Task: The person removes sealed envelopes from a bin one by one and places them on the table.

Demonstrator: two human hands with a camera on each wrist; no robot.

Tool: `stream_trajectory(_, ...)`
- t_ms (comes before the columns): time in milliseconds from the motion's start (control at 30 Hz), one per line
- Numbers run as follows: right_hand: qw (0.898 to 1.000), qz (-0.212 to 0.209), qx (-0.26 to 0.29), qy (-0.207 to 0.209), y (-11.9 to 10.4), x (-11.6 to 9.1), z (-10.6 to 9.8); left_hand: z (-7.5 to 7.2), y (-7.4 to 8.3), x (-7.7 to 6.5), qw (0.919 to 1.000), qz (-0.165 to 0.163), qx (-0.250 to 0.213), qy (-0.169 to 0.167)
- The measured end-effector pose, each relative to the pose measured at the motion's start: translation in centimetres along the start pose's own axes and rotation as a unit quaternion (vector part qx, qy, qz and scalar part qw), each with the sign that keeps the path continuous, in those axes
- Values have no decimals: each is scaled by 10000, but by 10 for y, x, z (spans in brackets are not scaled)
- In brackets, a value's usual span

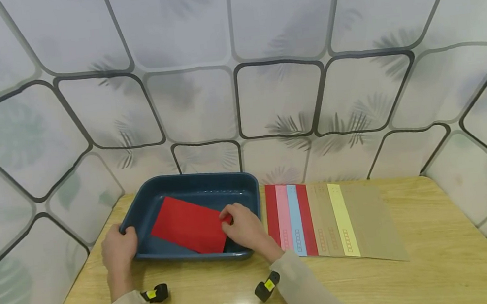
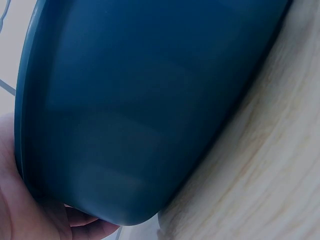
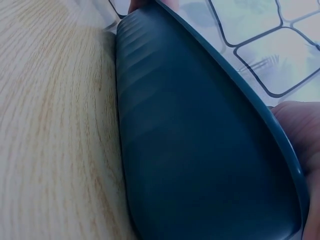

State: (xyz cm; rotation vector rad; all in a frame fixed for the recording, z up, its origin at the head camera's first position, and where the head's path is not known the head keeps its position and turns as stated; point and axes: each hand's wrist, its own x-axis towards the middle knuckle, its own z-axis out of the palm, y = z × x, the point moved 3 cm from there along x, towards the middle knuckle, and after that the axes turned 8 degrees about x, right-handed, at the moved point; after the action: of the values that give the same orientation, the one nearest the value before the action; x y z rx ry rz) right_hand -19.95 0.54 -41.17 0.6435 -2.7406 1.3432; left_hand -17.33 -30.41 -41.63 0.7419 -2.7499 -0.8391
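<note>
A dark blue tray [image 1: 197, 177] stands on the table, its outer wall filling the left wrist view [image 2: 125, 100] and the right wrist view [image 3: 200, 130]. My left hand [image 1: 120, 246] grips its left end, thumb over the rim and fingers beneath. Inside the tray lies a flat red envelope [image 1: 186, 225], set at a slant. My right hand [image 1: 246, 227] reaches over the tray's right front and pinches the envelope's right end between thumb and fingers. In the right wrist view the tray wall hides the envelope and the fingertips; only part of the right hand [image 3: 302, 130] shows.
Right of the tray, several overlapping envelopes lie fanned in a row: red, pink, light blue [image 1: 296, 220], tan and yellow [image 1: 344, 220], with a wide tan one [image 1: 373, 222] at the right end. A patterned curtain [image 1: 282, 98] rises behind the wooden table [image 1: 441, 250].
</note>
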Motion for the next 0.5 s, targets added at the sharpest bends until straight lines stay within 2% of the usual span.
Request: stream_trajectory(500,9977,-211,617,166,1,-1,-4,0,0,1,9999,-37,0,-107)
